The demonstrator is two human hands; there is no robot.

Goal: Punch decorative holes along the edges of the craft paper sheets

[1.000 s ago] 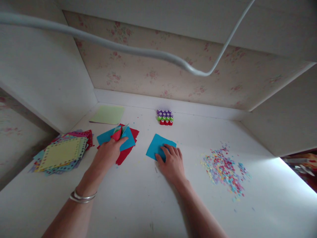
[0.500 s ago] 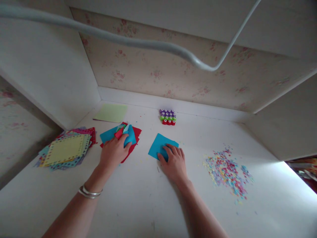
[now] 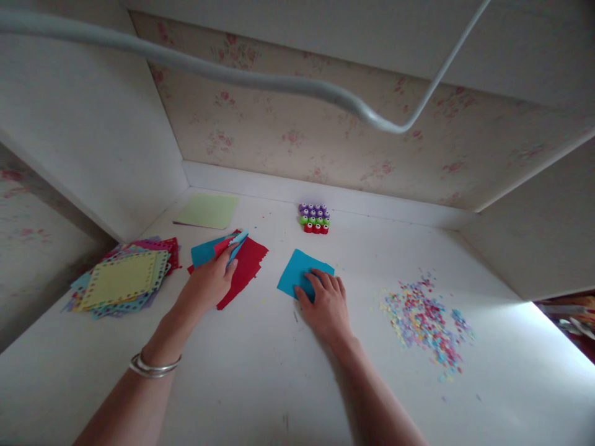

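My left hand (image 3: pixel 214 277) is closed on a few crumpled paper scraps (image 3: pixel 238 239), light blue and red, with its thumb pressed against them. Beneath it lie a red sheet (image 3: pixel 248 266) with a ragged right edge and a blue sheet (image 3: pixel 203 251), which the hand partly covers. To the right, my right hand (image 3: pixel 326 300) rests on a square of blue paper (image 3: pixel 297 267), thumb and fingers apart and lying over its lower right part. That square is flat on the table, turned at an angle.
At the left lies a pile of hole-edged coloured paper (image 3: pixel 121 280). Pale green sheets (image 3: pixel 207 210) are behind it. Small purple, green and red craft punches (image 3: pixel 315 218) stand in rows near the back. Punched confetti (image 3: pixel 427 319) is spread at the right. A pale cable (image 3: pixel 320 90) crosses above.
My left hand has drawn slightly left and lifted the scraps, folding the blue piece up and uncovering more of the red sheet. My right hand and its blue square have stayed put.
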